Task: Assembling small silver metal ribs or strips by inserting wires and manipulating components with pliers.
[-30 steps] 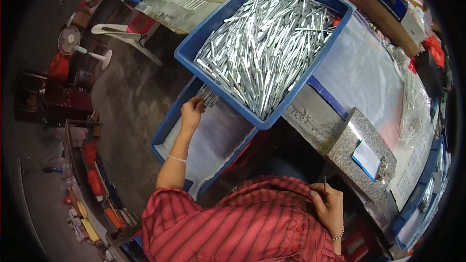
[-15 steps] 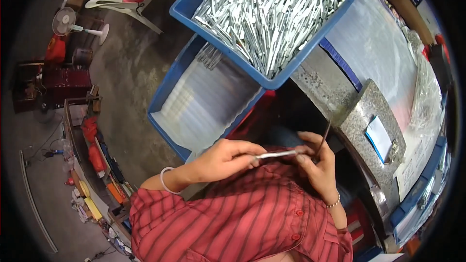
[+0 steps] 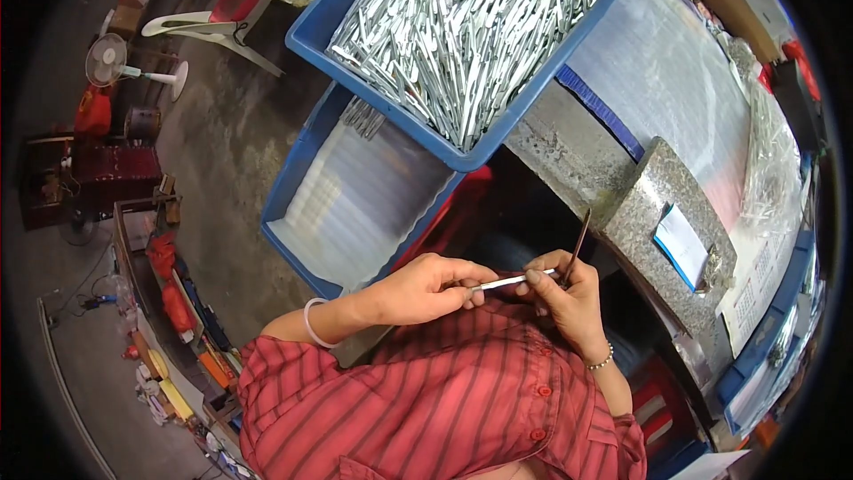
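Observation:
A slim silver metal piece (image 3: 503, 284) spans the gap between my hands, just in front of the striped red shirt. My left hand (image 3: 425, 290) pinches one end of it between thumb and fingers. At the other end, my right hand (image 3: 569, 307) has its thumb and fingers closed on the piece. A thin dark rod (image 3: 580, 242) also sticks up out of my right hand, pointing away from me. Beyond my hands, a blue bin (image 3: 380, 92) holds a heap of similar silver metal pieces (image 3: 471, 27).
Partly under the full bin is a lower blue bin (image 3: 286, 180), lined with a pale sheet and holding several metal pieces. On the right, a speckled stone slab (image 3: 640, 213) carries a blue-edged white pad (image 3: 682, 244). A white fan (image 3: 108, 58) stands at far left.
My right hand's fingers have drawn in around the end of the metal piece, and the dark rod stands at a slightly different slant. The surroundings have shifted left in view.

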The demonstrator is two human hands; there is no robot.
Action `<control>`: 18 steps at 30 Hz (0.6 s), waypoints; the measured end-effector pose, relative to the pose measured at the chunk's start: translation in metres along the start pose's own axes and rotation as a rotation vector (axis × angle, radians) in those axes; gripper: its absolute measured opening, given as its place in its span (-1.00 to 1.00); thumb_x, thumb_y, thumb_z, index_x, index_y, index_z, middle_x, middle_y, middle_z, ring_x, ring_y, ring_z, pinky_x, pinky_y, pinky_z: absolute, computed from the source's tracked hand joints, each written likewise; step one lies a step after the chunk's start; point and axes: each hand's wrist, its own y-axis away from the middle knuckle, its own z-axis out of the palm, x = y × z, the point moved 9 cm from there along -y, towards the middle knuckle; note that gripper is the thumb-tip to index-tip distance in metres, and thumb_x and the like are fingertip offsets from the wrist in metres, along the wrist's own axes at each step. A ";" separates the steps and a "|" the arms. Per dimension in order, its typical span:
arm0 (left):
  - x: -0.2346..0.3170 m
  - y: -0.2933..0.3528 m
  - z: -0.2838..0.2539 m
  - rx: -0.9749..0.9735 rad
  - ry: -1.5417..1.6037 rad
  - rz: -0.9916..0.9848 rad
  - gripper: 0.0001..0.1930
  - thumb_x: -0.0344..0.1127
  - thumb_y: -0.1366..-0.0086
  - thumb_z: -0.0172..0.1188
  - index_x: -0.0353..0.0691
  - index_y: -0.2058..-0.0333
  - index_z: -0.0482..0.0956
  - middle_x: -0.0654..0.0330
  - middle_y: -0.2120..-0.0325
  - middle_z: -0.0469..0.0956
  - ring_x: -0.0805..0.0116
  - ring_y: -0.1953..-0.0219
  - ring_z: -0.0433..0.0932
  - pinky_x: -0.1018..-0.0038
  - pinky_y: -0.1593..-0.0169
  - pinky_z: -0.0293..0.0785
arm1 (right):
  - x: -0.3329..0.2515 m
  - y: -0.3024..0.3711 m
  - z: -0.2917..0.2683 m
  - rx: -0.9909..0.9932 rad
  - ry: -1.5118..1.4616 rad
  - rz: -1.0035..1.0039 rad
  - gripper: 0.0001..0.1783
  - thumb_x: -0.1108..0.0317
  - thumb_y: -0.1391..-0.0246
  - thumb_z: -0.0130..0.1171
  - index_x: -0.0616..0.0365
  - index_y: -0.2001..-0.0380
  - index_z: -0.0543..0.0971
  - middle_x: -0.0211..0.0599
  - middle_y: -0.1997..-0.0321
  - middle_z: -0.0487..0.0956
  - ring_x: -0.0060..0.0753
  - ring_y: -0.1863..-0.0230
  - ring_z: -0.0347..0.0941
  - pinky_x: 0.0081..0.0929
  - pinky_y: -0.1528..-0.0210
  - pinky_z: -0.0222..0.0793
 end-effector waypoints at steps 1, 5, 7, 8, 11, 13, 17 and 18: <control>0.001 0.000 -0.001 0.002 -0.015 0.003 -0.65 -0.54 -0.29 -0.10 -0.39 -0.05 0.42 0.27 0.27 0.53 0.58 0.21 0.46 0.61 0.05 0.39 | 0.000 -0.001 0.000 0.001 0.009 -0.011 -0.84 0.37 -0.13 0.18 0.26 0.33 0.52 -0.34 0.49 0.61 -0.77 0.63 0.33 -0.77 0.62 0.20; 0.003 0.000 -0.004 0.032 -0.066 -0.050 -0.67 -0.51 -0.29 -0.05 -0.38 -0.02 0.44 0.30 0.29 0.54 0.60 0.24 0.47 0.61 0.09 0.40 | 0.001 -0.004 0.003 -0.001 0.038 0.018 -0.84 0.36 -0.13 0.18 0.26 0.34 0.52 -0.35 0.49 0.61 -0.78 0.63 0.33 -0.78 0.62 0.19; -0.005 0.000 -0.007 0.081 -0.083 -0.019 -0.71 -0.44 -0.27 0.01 -0.34 0.04 0.49 0.30 0.38 0.56 0.59 0.32 0.47 0.59 0.19 0.40 | 0.003 -0.005 0.007 -0.023 0.042 0.015 -0.84 0.36 -0.14 0.18 0.26 0.34 0.51 -0.35 0.49 0.61 -0.78 0.63 0.32 -0.78 0.62 0.19; -0.006 -0.001 -0.011 0.121 -0.104 0.017 -0.74 -0.38 -0.25 0.08 -0.31 0.11 0.53 0.30 0.48 0.57 0.58 0.41 0.48 0.57 0.29 0.40 | 0.003 -0.006 0.009 -0.035 0.047 0.006 -0.83 0.35 -0.14 0.17 0.26 0.34 0.51 -0.35 0.49 0.60 -0.78 0.63 0.32 -0.78 0.62 0.19; 0.001 -0.001 -0.021 0.167 -0.320 0.113 -0.83 -0.34 -0.22 0.11 -0.32 0.28 0.53 0.16 0.56 0.56 0.45 0.51 0.52 0.49 0.41 0.40 | 0.008 -0.010 0.017 -0.077 0.077 0.015 -0.80 0.36 -0.16 0.15 0.27 0.23 0.48 -0.34 0.46 0.61 -0.78 0.63 0.31 -0.77 0.62 0.17; -0.012 0.006 -0.043 0.236 -0.419 0.127 -0.83 -0.32 -0.22 0.11 -0.30 0.29 0.54 0.14 0.56 0.56 0.41 0.51 0.54 0.46 0.42 0.41 | 0.001 -0.010 0.019 -0.073 0.104 -0.016 -0.78 0.38 -0.18 0.10 0.28 0.16 0.45 -0.33 0.43 0.61 -0.78 0.63 0.30 -0.77 0.62 0.17; -0.028 0.044 -0.148 0.746 -0.394 0.116 -0.82 -0.33 -0.24 0.09 -0.30 0.28 0.55 0.20 0.56 0.56 0.47 0.49 0.53 0.49 0.39 0.43 | 0.003 -0.006 -0.005 0.014 0.152 -0.032 -0.80 0.38 -0.21 0.03 0.27 0.17 0.45 -0.31 0.42 0.60 -0.75 0.64 0.30 -0.76 0.61 0.20; -0.027 0.056 -0.175 0.904 -0.446 0.178 -0.83 -0.35 -0.23 0.09 -0.30 0.28 0.55 0.16 0.56 0.57 0.43 0.50 0.54 0.49 0.39 0.43 | 0.002 -0.005 -0.008 0.017 0.180 -0.040 -0.80 0.35 -0.21 0.04 0.26 0.19 0.46 -0.29 0.44 0.60 -0.73 0.64 0.31 -0.77 0.61 0.21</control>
